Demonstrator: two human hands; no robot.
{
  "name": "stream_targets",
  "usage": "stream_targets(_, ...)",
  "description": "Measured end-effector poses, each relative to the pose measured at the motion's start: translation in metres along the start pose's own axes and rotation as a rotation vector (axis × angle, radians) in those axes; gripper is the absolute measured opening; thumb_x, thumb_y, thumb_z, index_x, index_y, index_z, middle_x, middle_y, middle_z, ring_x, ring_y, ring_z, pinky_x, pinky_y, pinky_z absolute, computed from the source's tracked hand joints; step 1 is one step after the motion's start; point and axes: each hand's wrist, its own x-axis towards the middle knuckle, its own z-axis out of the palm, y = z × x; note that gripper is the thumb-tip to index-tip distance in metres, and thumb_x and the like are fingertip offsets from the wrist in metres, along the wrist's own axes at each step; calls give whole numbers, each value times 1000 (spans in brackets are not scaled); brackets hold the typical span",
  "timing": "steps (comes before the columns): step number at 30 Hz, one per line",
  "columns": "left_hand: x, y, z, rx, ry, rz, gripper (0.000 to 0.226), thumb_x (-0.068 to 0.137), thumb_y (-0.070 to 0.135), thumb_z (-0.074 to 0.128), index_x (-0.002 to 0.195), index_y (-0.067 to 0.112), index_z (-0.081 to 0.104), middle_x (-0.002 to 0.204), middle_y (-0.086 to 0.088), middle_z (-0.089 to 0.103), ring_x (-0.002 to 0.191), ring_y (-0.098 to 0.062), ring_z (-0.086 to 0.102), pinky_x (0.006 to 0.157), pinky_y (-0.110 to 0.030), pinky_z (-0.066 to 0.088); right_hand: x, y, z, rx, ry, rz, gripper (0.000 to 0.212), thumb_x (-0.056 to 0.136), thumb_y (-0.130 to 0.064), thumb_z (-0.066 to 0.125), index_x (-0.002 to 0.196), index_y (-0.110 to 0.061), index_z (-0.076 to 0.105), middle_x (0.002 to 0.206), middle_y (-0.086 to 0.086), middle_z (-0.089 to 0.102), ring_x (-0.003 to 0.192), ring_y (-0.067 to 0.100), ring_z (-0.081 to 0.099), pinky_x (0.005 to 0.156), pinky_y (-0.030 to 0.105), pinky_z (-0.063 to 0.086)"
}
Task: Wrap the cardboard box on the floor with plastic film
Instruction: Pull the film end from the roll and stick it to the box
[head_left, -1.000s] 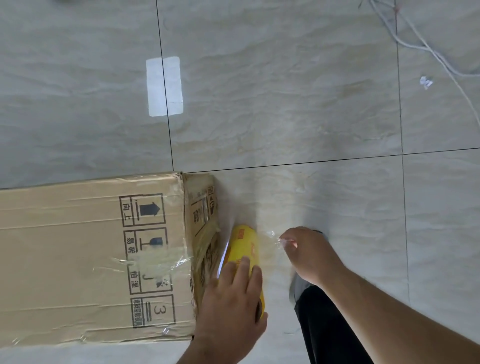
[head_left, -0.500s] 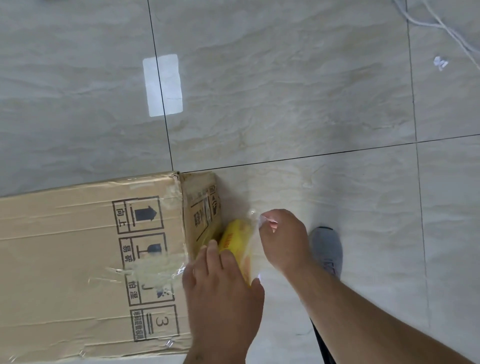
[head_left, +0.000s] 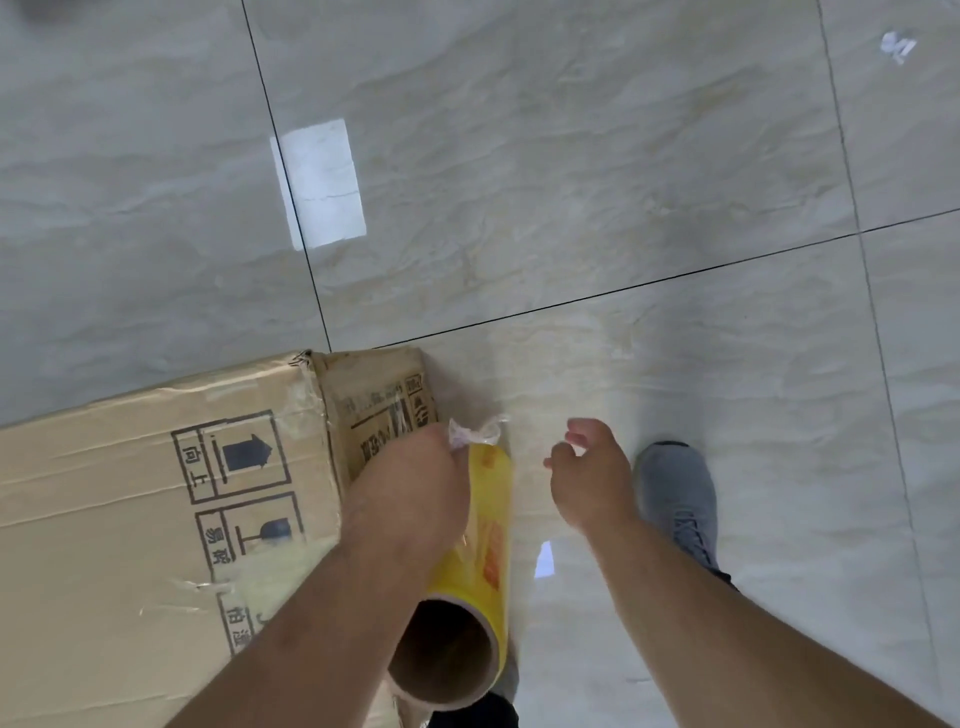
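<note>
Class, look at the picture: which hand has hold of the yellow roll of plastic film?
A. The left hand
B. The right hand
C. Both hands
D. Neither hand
A: the left hand grips the yellow roll of film beside the cardboard box, while the right hand hangs apart from it, fingers loose and holding nothing.

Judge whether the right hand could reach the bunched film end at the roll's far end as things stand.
Probably yes. The right hand hangs open and empty beside the roll, with only bare floor between it and the film end, which the left hand pinches.
</note>
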Motion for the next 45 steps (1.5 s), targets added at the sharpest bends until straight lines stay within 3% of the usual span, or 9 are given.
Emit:
stream_targets(6,-8,-4,-5,34,93,92,23,110,35,39,111,31,62,84,14,61,78,-8,60,66,-33,49,66,-5,45,-376,-428,-136,85,100,-14,63,171,-38,22,173,-4,29,143,26,57,112,28,47)
stream_targets(8,-8,-4,-9,-8,60,93,20,108,38,44,106,34,64,85,14,65,77,-4,61,72,-35,55,84,-12,62,-428,-544,-191,79,98,-9,69,166,-34,37,170,2,40,143,26,55,113,30,49)
stream_targets(13,-14,-5,-19,-46,-65,66,20,102,57,53,102,42,65,85,17,69,77,0,64,76,-36,59,94,-21,82,-412,-474,-224,20,91,-6,59,87,-9,78,94,13,76,95,32,72,77,35,59)
stream_targets(17,-15,-1,-28,131,147,111,36,105,60,33,95,34,55,73,10,63,66,-7,62,66,-35,54,86,-21,86,-35,-324,11,42,84,-1,61,46,-19,64,64,-1,59,64,20,54,58,26,40)
stream_targets(24,-1,-26,-31,268,727,292,25,104,22,56,84,19,70,59,0,64,50,-30,59,62,-33,32,89,-24,115,254,-144,151,26,93,-5,65,111,-12,82,107,4,79,96,21,72,89,35,61)
stream_targets(28,5,-37,-24,214,840,265,21,98,27,57,88,19,73,64,-4,67,57,-33,62,64,-36,36,103,-37,125,95,-186,141,14,88,-7,63,77,-13,71,80,4,67,90,31,67,78,31,52)
stream_targets(34,18,-39,-34,101,888,240,24,103,33,54,94,19,72,73,-6,69,68,-38,66,67,-47,53,132,-64,153,113,-278,179,13,93,-20,63,86,-9,67,94,8,69,94,27,70,83,31,56)
stream_targets(39,37,-46,-56,119,826,253,38,105,47,43,96,22,70,64,-3,55,69,-38,58,74,-58,51,184,-45,198,306,-254,292,50,59,-24,56,96,-1,78,87,20,80,84,40,80,82,54,68)
stream_targets(45,48,-65,-58,-28,888,219,39,103,60,46,98,28,68,101,-3,57,103,-42,58,89,-61,49,170,-77,186,254,-257,290,38,63,-25,55,87,-8,78,78,12,80,76,35,80,80,50,69)
